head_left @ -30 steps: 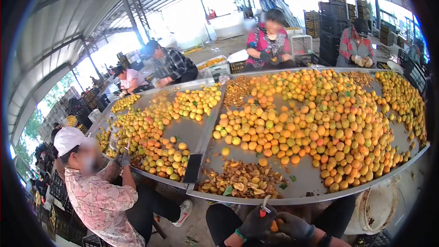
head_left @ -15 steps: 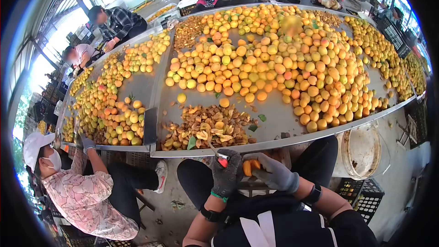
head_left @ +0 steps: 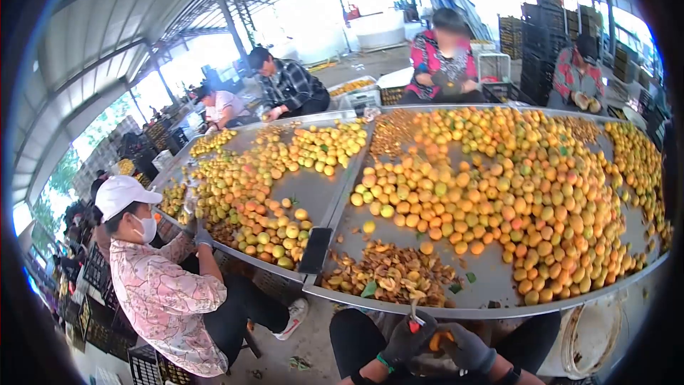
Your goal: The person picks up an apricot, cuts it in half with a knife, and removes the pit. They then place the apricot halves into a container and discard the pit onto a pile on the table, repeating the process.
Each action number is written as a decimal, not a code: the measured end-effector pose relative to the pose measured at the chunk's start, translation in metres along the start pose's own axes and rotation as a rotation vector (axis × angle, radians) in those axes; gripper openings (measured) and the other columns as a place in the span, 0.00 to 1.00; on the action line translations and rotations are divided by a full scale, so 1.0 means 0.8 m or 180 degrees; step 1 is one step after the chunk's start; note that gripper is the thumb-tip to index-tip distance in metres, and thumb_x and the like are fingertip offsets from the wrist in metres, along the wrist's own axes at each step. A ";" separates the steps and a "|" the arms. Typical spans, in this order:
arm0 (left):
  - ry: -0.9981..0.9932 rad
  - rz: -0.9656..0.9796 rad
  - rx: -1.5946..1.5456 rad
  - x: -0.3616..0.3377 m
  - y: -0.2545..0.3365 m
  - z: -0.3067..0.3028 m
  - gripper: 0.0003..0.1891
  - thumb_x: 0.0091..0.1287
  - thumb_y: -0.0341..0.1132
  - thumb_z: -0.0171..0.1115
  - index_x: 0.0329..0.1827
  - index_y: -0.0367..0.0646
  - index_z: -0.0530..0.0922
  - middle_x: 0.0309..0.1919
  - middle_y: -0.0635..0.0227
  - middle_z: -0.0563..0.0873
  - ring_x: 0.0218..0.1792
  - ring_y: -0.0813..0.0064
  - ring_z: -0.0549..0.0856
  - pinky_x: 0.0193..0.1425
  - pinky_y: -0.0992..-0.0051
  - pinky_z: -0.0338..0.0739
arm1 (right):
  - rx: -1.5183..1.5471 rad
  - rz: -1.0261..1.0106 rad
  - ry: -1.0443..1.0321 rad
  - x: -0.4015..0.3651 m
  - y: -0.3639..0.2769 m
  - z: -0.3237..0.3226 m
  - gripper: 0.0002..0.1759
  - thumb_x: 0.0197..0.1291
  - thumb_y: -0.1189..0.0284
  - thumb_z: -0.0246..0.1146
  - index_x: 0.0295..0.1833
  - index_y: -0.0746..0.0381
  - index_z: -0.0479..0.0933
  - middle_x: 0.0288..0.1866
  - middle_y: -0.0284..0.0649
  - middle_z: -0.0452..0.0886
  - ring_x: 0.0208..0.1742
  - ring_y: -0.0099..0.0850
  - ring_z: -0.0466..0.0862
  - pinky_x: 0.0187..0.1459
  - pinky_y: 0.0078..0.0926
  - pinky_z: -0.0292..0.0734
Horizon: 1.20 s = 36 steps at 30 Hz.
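At the lower edge, my left hand (head_left: 409, 344), in a dark grey glove, is closed around a small red-and-metal hand tool (head_left: 415, 324) whose thin end points up toward the table. Close beside it, my right hand (head_left: 468, 349), also gloved, grips an orange apricot (head_left: 439, 341) that looks split. The fingers partly hide the fruit. Just beyond my hands, a heap of opened apricot pieces (head_left: 392, 271) lies on the metal table (head_left: 491, 267). Behind and right of that heap spreads a large pile of whole apricots (head_left: 541, 221).
A raised rim (head_left: 427, 313) edges the table, and a black phone-like slab (head_left: 315, 250) lies on its divider. To the left sits a co-worker in a white cap (head_left: 160, 278); several others sit across. A white bucket (head_left: 588, 339) stands at lower right.
My view has tilted up and swung left, so the table and my hands appear lower and farther right. Both hands keep their hold on the tool and the apricot.
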<state>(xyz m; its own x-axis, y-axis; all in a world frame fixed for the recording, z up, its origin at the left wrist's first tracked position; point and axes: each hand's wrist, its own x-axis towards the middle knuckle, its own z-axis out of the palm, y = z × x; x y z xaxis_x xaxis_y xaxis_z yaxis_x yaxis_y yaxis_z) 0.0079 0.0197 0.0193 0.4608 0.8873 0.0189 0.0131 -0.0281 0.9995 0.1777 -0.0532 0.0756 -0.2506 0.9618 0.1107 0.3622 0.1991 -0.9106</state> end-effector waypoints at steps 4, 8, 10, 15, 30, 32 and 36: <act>-0.0147 0.0056 -0.0230 0.001 -0.013 0.004 0.09 0.67 0.30 0.64 0.47 0.43 0.76 0.39 0.74 0.81 0.42 0.82 0.80 0.48 0.77 0.76 | 0.1294 0.0525 0.0079 -0.008 -0.011 0.013 0.14 0.68 0.78 0.54 0.58 0.65 0.67 0.41 0.42 0.78 0.39 0.32 0.82 0.42 0.29 0.78; 0.0150 -0.0266 -0.0569 0.009 -0.035 0.008 0.08 0.67 0.30 0.64 0.46 0.42 0.76 0.38 0.75 0.82 0.41 0.82 0.80 0.47 0.77 0.76 | 0.0123 -0.0543 0.0668 0.003 -0.021 0.011 0.14 0.68 0.77 0.53 0.58 0.65 0.70 0.39 0.40 0.77 0.40 0.32 0.79 0.42 0.28 0.74; 0.0176 -0.0338 -0.0732 0.008 -0.034 0.010 0.07 0.67 0.30 0.64 0.45 0.41 0.77 0.37 0.74 0.82 0.41 0.82 0.80 0.47 0.77 0.76 | -0.0021 -0.0664 0.0782 0.004 -0.019 0.013 0.15 0.67 0.77 0.53 0.59 0.65 0.70 0.38 0.40 0.76 0.39 0.33 0.78 0.42 0.28 0.74; 0.0281 -0.0165 -0.0509 0.006 -0.024 0.010 0.07 0.67 0.29 0.64 0.45 0.41 0.77 0.37 0.74 0.82 0.41 0.82 0.80 0.47 0.76 0.77 | 0.0135 -0.0515 0.0625 0.009 -0.023 0.016 0.13 0.68 0.77 0.50 0.57 0.64 0.71 0.36 0.39 0.75 0.37 0.34 0.76 0.42 0.29 0.73; 0.0342 -0.0144 -0.0576 0.015 0.004 0.011 0.10 0.67 0.34 0.66 0.47 0.41 0.78 0.36 0.74 0.83 0.38 0.85 0.79 0.44 0.79 0.76 | 0.1743 0.1065 0.1418 0.031 -0.012 0.028 0.08 0.71 0.72 0.54 0.51 0.62 0.73 0.34 0.32 0.75 0.31 0.16 0.75 0.32 0.13 0.70; 0.0336 -0.0180 -0.0539 0.021 -0.008 0.011 0.10 0.67 0.34 0.66 0.46 0.41 0.78 0.36 0.75 0.83 0.38 0.85 0.79 0.44 0.79 0.76 | 0.2001 0.1234 0.1248 0.030 0.000 0.025 0.08 0.71 0.72 0.55 0.51 0.63 0.73 0.35 0.32 0.75 0.32 0.17 0.76 0.34 0.14 0.71; 0.0303 -0.0178 -0.0404 0.031 -0.035 0.007 0.09 0.67 0.34 0.66 0.46 0.40 0.79 0.35 0.74 0.83 0.38 0.83 0.80 0.44 0.78 0.76 | -0.0755 -0.1015 0.0448 0.027 0.083 0.021 0.14 0.69 0.75 0.50 0.58 0.63 0.71 0.38 0.41 0.76 0.40 0.32 0.77 0.46 0.29 0.74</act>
<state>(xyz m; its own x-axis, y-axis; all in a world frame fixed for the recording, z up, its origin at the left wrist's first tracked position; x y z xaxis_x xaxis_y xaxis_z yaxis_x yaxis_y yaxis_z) 0.0238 0.0396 -0.0087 0.3762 0.9257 -0.0405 -0.0786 0.0754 0.9940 0.1815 -0.0219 0.0111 -0.2644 0.8579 0.4405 0.4871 0.5130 -0.7068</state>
